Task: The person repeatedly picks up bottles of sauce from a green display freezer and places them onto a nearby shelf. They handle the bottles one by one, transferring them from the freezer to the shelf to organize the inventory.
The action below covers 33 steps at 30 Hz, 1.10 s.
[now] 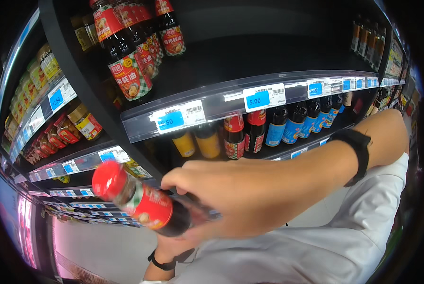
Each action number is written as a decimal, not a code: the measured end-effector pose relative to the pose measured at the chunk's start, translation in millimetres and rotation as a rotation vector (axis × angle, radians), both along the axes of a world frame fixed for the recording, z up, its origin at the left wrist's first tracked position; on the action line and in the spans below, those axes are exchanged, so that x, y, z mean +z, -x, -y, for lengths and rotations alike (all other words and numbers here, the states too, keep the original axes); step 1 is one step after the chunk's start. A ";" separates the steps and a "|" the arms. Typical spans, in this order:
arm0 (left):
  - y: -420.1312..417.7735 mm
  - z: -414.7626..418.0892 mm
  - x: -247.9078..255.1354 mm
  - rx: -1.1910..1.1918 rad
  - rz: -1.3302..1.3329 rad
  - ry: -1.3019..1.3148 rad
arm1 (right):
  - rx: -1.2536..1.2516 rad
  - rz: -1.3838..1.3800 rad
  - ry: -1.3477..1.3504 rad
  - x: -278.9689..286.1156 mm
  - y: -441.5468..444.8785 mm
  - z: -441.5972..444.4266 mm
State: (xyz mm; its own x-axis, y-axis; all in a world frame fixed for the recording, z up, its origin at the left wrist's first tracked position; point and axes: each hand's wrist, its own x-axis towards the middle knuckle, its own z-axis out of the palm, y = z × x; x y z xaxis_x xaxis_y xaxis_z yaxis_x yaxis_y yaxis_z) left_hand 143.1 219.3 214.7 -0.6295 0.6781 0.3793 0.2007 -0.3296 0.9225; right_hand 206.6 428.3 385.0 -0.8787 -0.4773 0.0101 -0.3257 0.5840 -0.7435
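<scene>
An oyster sauce bottle with a red cap and red label tilts up to the left in front of me, slightly blurred. My left hand comes from below and grips its lower part, mostly hidden behind bottle and right hand. My right hand reaches in from the right, fingers curled beside the bottle's base. Something dark shows under those fingers; blur hides whether they hold it. Matching oyster sauce bottles stand in a row on the upper black shelf, one more bottle beside them.
A clear price rail with price tags edges the upper shelf. Below it stand blue-labelled bottles and red-capped bottles. Jars fill shelves to the left beyond a dark upright. Pale floor lies below.
</scene>
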 end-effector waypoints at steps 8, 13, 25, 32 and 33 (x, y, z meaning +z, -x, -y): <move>0.8 -54.1 52.7 0.188 -0.155 0.095 | -0.199 -0.326 0.204 -13.3 11.7 -9.9; 9.5 -56.5 62.6 -0.077 -0.154 -0.235 | -0.233 -0.262 0.666 2.5 12.1 -16.3; -15.8 27.7 -4.9 0.449 -0.049 -0.250 | -0.760 -0.449 0.594 91.4 80.9 -102.9; -30.7 61.3 -41.2 0.647 -0.018 -0.185 | -0.575 -0.497 0.313 94.0 136.8 -126.3; -32.1 65.6 -45.5 0.666 -0.018 -0.186 | -0.587 -0.560 0.212 92.2 148.0 -127.3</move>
State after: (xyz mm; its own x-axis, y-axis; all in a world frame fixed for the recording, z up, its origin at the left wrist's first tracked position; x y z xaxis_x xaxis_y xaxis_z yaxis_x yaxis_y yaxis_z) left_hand 175.2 153.6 169.2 -0.8816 0.0720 0.4664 0.4303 -0.2832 0.8571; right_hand 58.6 555.6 477.2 -0.8223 0.1176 0.5568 -0.3658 0.6401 -0.6756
